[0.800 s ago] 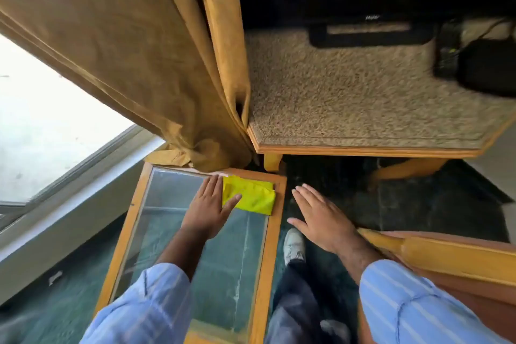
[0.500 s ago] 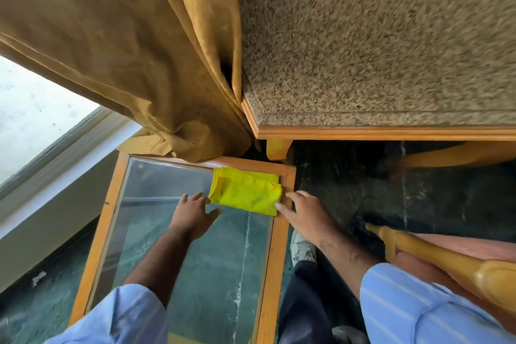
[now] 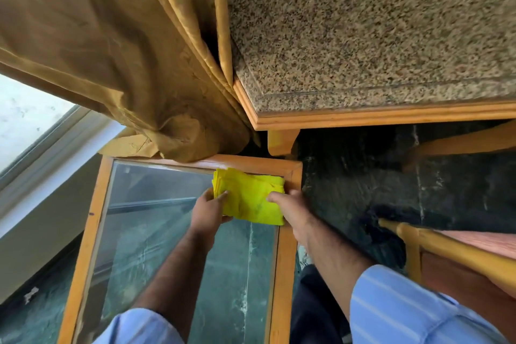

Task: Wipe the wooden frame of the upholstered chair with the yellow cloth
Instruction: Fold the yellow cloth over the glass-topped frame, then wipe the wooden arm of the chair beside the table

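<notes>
Yellow cloth (image 3: 250, 200) between left hand (image 3: 208, 212) and right hand (image 3: 291, 211)

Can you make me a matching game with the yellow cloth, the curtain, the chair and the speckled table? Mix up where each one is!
Things:
1. yellow cloth
2. curtain
3. chair
4. speckled table

Places:
A. top right of the picture
B. bottom right corner
C. between both hands, on the glass table's corner
D. hanging at top left

Pairs: 1-C, 2-D, 3-B, 4-A

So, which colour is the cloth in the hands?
Bright yellow cloth, clearest in the head view.
</notes>
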The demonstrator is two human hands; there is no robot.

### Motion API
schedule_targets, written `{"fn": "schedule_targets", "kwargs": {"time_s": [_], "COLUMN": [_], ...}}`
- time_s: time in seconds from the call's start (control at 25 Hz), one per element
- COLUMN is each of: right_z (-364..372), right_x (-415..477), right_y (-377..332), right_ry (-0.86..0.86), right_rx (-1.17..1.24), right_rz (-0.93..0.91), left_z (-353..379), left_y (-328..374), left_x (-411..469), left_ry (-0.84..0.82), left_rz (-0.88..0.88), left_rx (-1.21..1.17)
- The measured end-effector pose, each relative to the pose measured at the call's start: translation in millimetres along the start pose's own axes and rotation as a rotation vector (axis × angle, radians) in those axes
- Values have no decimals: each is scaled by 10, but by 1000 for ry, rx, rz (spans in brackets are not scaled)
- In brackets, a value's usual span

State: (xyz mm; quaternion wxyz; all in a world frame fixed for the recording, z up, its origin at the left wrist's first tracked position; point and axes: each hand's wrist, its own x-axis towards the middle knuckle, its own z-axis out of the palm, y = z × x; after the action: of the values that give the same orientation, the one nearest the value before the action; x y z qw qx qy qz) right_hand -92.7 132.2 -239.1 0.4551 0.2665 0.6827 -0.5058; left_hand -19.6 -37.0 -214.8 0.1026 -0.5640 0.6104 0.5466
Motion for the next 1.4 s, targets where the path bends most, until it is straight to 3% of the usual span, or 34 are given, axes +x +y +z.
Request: {"fn": "schedule_targets", "kwargs": {"time_s": [0.16,0.32,0.48,0.6,0.76,0.84,1.0,1.2,1.28,1.4], "right_z": [-264,-876,-2049,-3109,-4474,-5076,-5623,-5673,-5653,-5678], "right_x": [-457,-921,-1523,-2044,-2750,-3014,-3186,-2916,-2837,-2719], "right_y": [-223,-463,-529,-493,-312,-36,478,769,887,1020], "right_ry": [26,17,127,312,544,692,915,804,882,1202], "right_rx": [-72,-239,-133,-137,-89,-97,-302,-590,-636,-815], "right_rz": [-129,-318,-395,-521,-614,-631,-608,-490,-550,-685], "left_z": [0,132,721,1368,2265,2746,3398,3624,3624,3767], "left_y": [-52,-101,175,495,867,909,760,550,522,507], "left_x": [-572,-1130,-1768,-2349,-3220,-3632,-4113,-4031,-3891,-3839], "left_ry": [-48,-83,-300,-548,-791,-847,-582,-459,-420,-670], "left_rz": [-27,-52,-79,20,243,370,798,1053,1335,1839], "left_rx": [-270,-372,-395,-303,-141,81,627,970,989,983]}}
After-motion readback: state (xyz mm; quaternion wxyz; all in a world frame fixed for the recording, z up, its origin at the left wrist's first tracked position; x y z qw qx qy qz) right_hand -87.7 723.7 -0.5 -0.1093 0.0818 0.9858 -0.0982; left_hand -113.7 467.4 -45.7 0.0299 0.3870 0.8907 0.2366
